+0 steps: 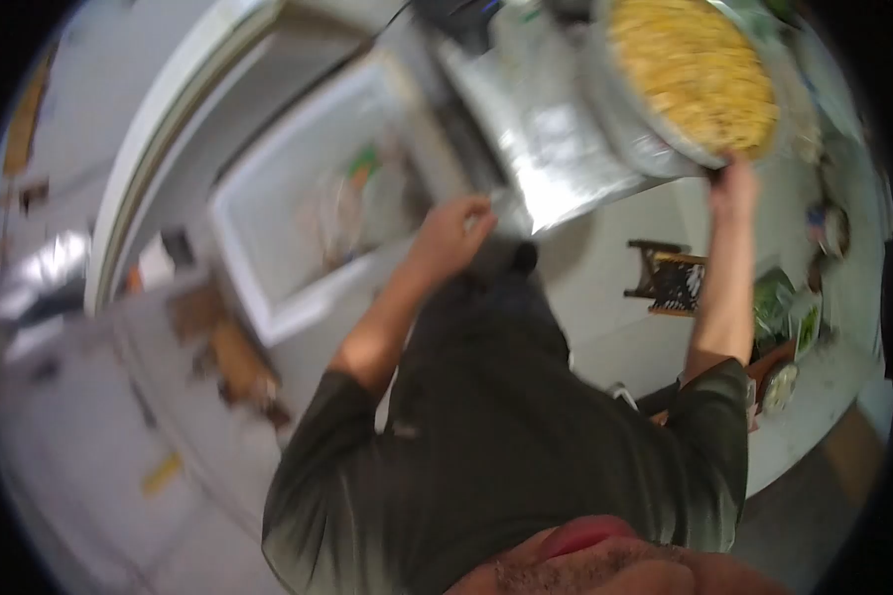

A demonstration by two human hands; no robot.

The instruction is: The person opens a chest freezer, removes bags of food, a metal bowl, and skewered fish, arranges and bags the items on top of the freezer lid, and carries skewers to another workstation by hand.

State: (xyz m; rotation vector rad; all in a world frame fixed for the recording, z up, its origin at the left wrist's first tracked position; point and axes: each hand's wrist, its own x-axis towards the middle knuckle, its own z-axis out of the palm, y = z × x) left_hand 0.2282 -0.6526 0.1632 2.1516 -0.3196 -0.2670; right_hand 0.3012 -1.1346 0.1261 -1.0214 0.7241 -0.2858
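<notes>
Head: bowl [637,121], blurry green marking [364,167]

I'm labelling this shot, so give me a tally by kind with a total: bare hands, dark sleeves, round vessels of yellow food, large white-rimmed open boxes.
Bare hands: 2 (left hand, right hand)
Dark sleeves: 2
Round vessel of yellow food: 1
Large white-rimmed open box: 1
Total: 6

This looks like a kitchen or other food-preparation room, whether home or business is unclear. Right of the open white chest freezer [240,266] are a shiny silvery surface [566,178], a big round basin [655,124] of yellow food [695,74] and, farther right, leafy greens [774,297].
</notes>
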